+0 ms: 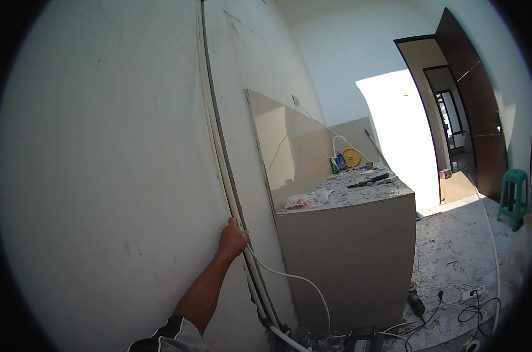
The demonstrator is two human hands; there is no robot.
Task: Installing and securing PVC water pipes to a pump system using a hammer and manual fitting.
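Note:
My left hand reaches up from the lower left and is closed around the pale pipe, at the lower part of a tall groove cut into the wall. Its thumb side is uppermost and the fingertips are mostly hidden. The pipe runs up the groove to the top of the view. Just below the hand, a white cable comes out and droops to the right, down to the floor. Lower in the groove, pale pipe continues to the floor. My right hand is out of view.
Right of the groove stands a tiled counter, its top strewn with rubble, a plastic bag and dark tools. Power tools, cables and an extension socket lie on the dusty floor. A green stool stands near an open door.

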